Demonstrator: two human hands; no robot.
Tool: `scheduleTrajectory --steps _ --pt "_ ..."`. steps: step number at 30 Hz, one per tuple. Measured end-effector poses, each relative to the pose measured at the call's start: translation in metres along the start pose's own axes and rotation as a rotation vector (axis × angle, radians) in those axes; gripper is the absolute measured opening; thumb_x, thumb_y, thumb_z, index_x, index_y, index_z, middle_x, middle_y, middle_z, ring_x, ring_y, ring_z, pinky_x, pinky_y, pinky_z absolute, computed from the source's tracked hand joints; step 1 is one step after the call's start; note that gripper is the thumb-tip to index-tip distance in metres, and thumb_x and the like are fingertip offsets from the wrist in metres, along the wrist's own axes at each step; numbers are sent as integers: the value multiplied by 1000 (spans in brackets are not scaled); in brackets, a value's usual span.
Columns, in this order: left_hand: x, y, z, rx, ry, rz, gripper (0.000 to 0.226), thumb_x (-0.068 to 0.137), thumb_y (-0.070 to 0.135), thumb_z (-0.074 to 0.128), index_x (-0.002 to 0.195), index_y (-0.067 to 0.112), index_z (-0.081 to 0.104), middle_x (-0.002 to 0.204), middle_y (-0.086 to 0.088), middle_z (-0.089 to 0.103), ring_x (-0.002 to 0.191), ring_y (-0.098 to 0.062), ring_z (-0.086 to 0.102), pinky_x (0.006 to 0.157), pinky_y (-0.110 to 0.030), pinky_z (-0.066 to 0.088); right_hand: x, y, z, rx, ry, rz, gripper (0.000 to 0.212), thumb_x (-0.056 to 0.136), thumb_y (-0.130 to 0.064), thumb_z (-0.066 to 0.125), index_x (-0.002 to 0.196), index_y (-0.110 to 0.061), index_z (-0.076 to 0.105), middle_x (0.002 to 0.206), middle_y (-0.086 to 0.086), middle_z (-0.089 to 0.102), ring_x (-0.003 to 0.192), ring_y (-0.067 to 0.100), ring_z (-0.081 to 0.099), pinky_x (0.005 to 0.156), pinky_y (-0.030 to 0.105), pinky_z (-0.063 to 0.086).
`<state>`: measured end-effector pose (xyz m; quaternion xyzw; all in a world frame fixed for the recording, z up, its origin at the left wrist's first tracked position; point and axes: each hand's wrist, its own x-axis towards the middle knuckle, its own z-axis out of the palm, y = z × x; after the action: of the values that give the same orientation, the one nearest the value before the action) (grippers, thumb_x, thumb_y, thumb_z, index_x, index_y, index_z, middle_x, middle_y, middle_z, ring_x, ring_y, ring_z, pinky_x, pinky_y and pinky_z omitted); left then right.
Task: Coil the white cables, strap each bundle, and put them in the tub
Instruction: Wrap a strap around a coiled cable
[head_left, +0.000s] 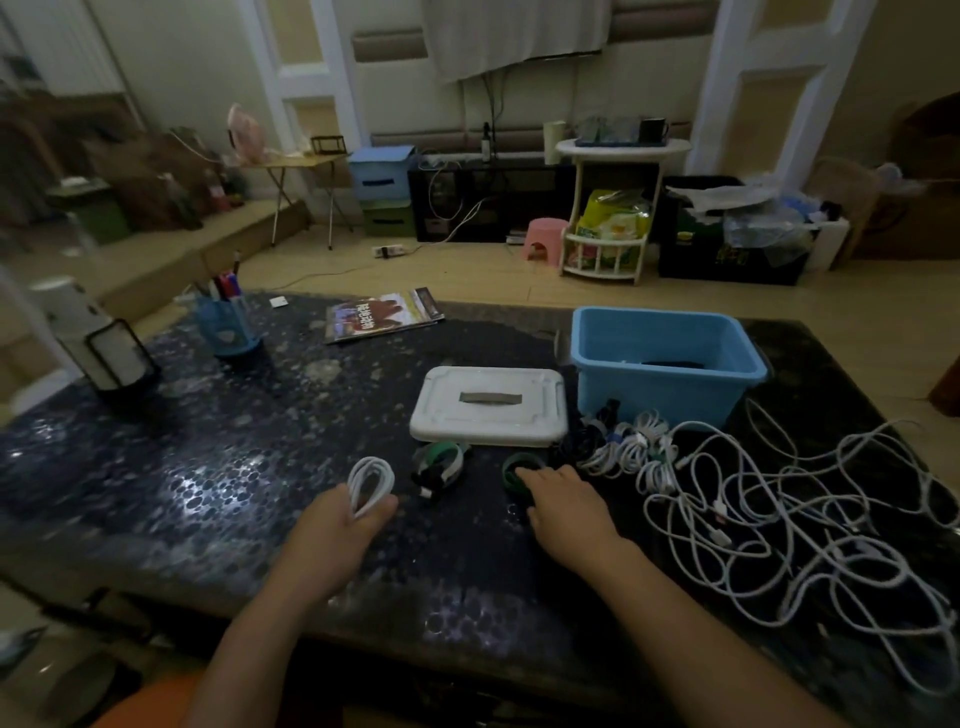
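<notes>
White coil (370, 482) sits clamped in your left hand (340, 530) — unstrapped; your right hand (563, 501) rests, fingers spread, on a green strap (514, 470). Strapped bundles (631, 449) wait beside the blue tub (665, 358) — a loose tangle (800, 540) remains.

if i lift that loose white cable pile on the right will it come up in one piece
Probably not: the loose cables look thin, floppy and tangled, so loops would likely sag and drag others. Strands overhang the table edge and may slip off.
</notes>
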<state>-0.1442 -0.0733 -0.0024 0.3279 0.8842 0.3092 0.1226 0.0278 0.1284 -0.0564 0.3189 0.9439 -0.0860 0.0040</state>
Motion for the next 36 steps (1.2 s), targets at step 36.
scheduleTrajectory --steps 36 --pt "-41 201 99 -171 -353 361 16 97 24 52 87 23 64 88 1 67 75 -10 61 64 -27 49 -115 50 -101 1435 479 104 30 76 -8 84 79 -25 59 80 6 68 83 23 67 74 34 58"
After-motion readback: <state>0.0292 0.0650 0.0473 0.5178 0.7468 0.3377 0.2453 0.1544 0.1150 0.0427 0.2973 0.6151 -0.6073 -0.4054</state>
